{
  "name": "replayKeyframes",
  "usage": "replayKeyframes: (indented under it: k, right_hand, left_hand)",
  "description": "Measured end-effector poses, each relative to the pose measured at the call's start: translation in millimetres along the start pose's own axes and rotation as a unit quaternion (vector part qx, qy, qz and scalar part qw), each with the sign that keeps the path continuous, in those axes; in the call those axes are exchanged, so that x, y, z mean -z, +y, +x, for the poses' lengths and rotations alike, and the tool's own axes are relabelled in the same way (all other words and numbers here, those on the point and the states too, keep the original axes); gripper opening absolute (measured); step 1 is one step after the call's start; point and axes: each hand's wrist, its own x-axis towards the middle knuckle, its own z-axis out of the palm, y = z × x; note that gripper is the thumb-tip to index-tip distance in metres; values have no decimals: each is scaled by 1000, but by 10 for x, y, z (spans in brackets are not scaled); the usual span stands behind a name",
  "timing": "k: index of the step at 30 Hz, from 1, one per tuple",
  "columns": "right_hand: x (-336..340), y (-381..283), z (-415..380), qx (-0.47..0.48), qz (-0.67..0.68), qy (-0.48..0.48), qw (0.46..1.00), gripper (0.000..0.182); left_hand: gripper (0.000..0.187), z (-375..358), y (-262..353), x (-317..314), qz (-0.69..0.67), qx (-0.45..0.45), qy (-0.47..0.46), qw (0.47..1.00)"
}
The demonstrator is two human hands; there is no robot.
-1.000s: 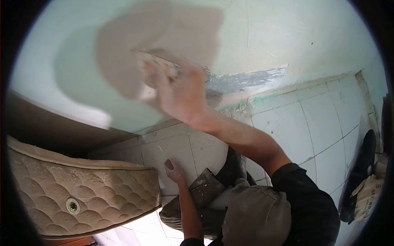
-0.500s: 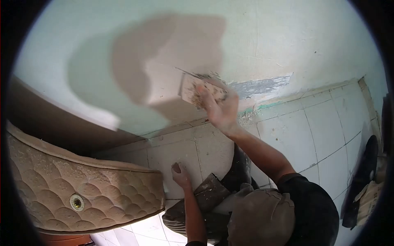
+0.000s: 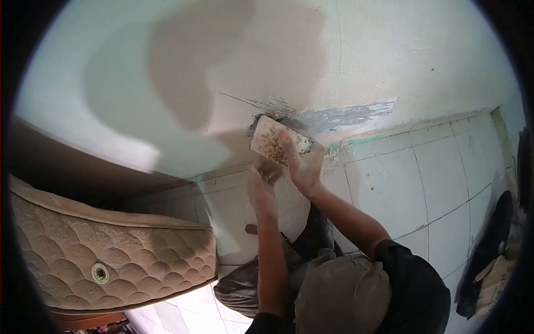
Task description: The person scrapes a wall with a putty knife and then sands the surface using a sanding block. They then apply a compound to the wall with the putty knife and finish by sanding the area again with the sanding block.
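My right hand [image 3: 306, 167] grips a flat, pale rectangular scraper [image 3: 272, 139] flecked with brown, its thumb lying across the face. The scraper leans against the low part of the wall, over a dark scratched patch [image 3: 275, 106]. A longer grey scraped strip [image 3: 356, 116] runs from there to the right. Just below the scraper's lower edge, my left hand [image 3: 262, 192] is raised with its fingers apart, slightly blurred. Under the left forearm, a small dark brown piece [image 3: 251, 229] shows near my knee.
A quilted tan mattress [image 3: 128, 267] juts in from the left. White floor tiles [image 3: 389, 183] meet the wall, with crumbled debris [image 3: 334, 158] along the joint. At the right lie a long dark object [image 3: 489, 245] and a tan paper-like bag [image 3: 495, 284].
My left hand has risen from beside my knee to just under the scraper. The scraper has shifted slightly right and down, and the scratched dark patch behind it shows more.
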Motion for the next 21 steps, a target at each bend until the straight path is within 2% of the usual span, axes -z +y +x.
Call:
replayKeyframes:
  k: [1,5,7,9,10,12,13,14,15,16,17,19,20,21]
  right_hand:
    - [-13,10,15,-31,9,-5,999,27]
    - [47,74,55,-21,40,-63,997,29]
    - [216,3,177,-83,-139,-182,970,32]
    - [304,202,156,-92,-55,-211,972,29]
    - [359,237,115,-131,-67,-253,956,29]
    - [414,338,-10,-193,-50,-323,925,28]
    - [432,361,-43,-216,-25,-352,910,28]
    - [459,370,-77,-205,-31,-374,904,28]
    - [445,367,-160,-240,-18,-368,898,27]
    - [396,386,-224,-276,-4,-357,892,27]
    - [336,440,-267,-271,-6,-366,890,27]
    - [220,549,-381,-344,104,-312,879,24]
    - [123,548,-363,-403,106,-305,856,22]
    - [11,539,-422,-417,93,-301,853,22]
  left_hand:
    - [42,108,130,-153,-54,2,3,999]
    - [38,309,321,-250,32,-12,48,998]
    - [35,272,297,41,211,21,94,973]
    - [37,143,435,198,391,0,96,915]
    - [37,83,580,208,387,-9,116,915]
    - [39,-52,897,192,508,6,-39,861]
    - [39,-61,975,229,499,-3,-17,867]
    - [39,-48,1034,262,525,14,-96,845]
    - [39,-41,1077,323,549,35,-178,816]
    - [38,-5,1099,403,577,71,-210,786]
    - [38,21,1116,466,576,66,-202,789]
    - [36,32,1137,576,594,25,-226,772]
    - [36,68,1251,515,586,32,-223,778]
    - [36,141,1364,475,627,55,-215,747]
